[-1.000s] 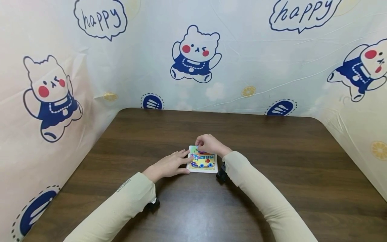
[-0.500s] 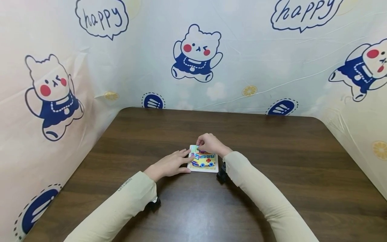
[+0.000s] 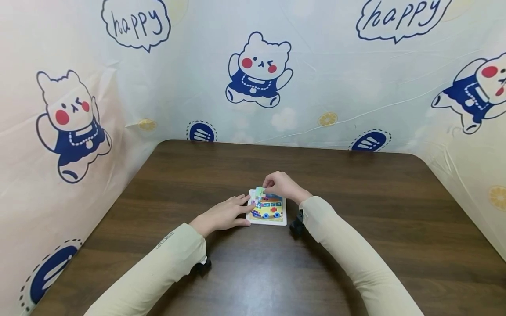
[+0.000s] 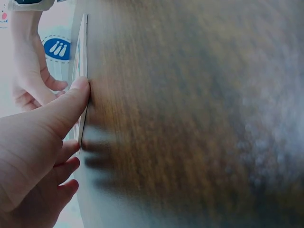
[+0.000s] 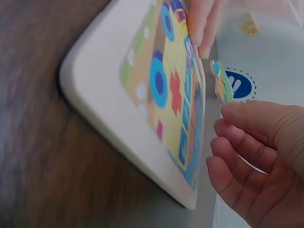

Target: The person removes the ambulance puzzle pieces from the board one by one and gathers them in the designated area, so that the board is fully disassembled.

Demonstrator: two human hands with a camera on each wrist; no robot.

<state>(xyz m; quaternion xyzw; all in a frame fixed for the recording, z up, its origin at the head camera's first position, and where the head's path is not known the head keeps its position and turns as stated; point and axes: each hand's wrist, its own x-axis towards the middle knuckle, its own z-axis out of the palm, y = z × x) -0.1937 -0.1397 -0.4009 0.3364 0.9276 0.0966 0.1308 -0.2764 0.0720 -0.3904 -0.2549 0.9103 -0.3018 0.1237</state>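
Note:
A jigsaw puzzle board with a white frame and a yellow ambulance picture lies flat on the table. My left hand rests along its left side, fingers spread, with fingertips over the frame and picture. In the left wrist view the left thumb touches the board's near edge. Above the board's far side, my right hand pinches a small green puzzle piece between thumb and fingertips. The right wrist view shows this piece raised off the board; its other fingers are loosely curled.
The brown wooden table spreads around the board on all sides. Behind it hangs a pale cloth printed with cartoon bears. Each wrist carries a small black device, and the one on the right sits close to the board's right edge.
My right hand has risen slightly and moved right, lifting the green puzzle piece from the board's upper left. The left hand stays in place on the board.

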